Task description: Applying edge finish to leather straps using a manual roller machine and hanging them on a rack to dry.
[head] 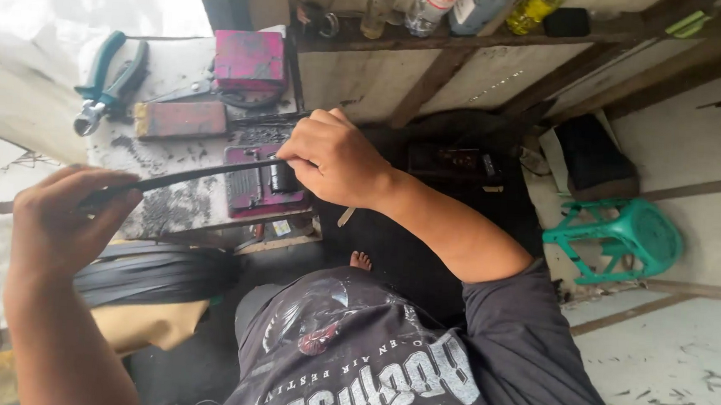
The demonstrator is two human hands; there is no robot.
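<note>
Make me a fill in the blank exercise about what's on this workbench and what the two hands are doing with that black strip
1. The left hand and the right hand hold the two ends of one ____ rubber strip.
2. The pliers at the bench's far corner have ____ handles.
3. The plastic stool on the floor is ____.
4. Bottles stand on a wooden ____ above the bench.

Missing words: black; teal; green; shelf

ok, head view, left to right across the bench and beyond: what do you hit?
Left hand gripping the black rubber strip → teal-handled pliers → pink block → right hand holding the strip's other end → green plastic stool on the floor.
</note>
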